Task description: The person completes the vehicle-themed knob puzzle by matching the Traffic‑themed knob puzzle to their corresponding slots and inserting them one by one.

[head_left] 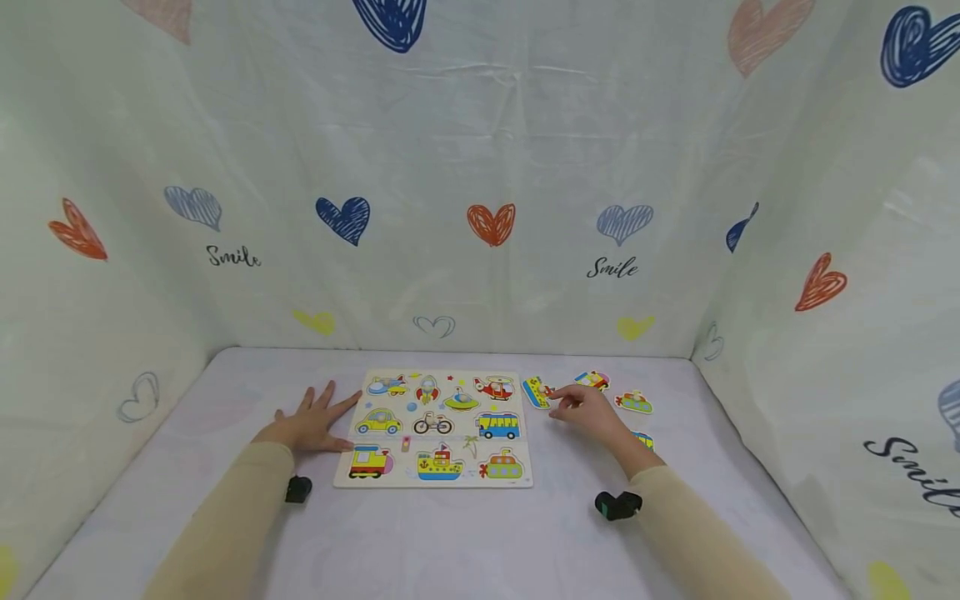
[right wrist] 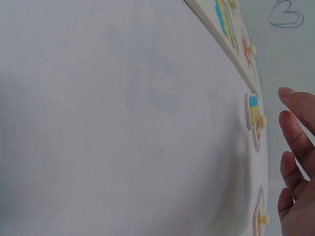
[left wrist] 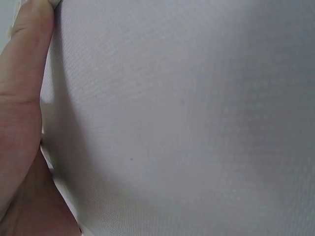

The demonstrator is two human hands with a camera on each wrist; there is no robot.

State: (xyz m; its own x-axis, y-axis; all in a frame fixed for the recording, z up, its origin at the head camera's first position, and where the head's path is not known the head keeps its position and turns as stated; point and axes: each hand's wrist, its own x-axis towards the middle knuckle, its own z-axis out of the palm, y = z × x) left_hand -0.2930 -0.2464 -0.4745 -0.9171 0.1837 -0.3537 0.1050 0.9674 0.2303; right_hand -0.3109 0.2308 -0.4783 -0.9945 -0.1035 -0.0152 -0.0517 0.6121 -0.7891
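Observation:
A pale wooden puzzle board with vehicle pictures lies flat on the table. My left hand rests with spread fingers at its left edge, thumb right by the rim; the left wrist view shows only part of this hand. To the right of the board lies a loose ship puzzle piece, tilted, with a small wooden knob. My right hand hovers beside this piece. In the right wrist view its fingers are lightly bent, apart from the knob, holding nothing.
Right of the hand lie a train piece, a submarine piece and a blue-yellow piece partly hidden by the right wrist. Black wrist devices sit at both cuffs. A heart-printed curtain encloses the back and sides.

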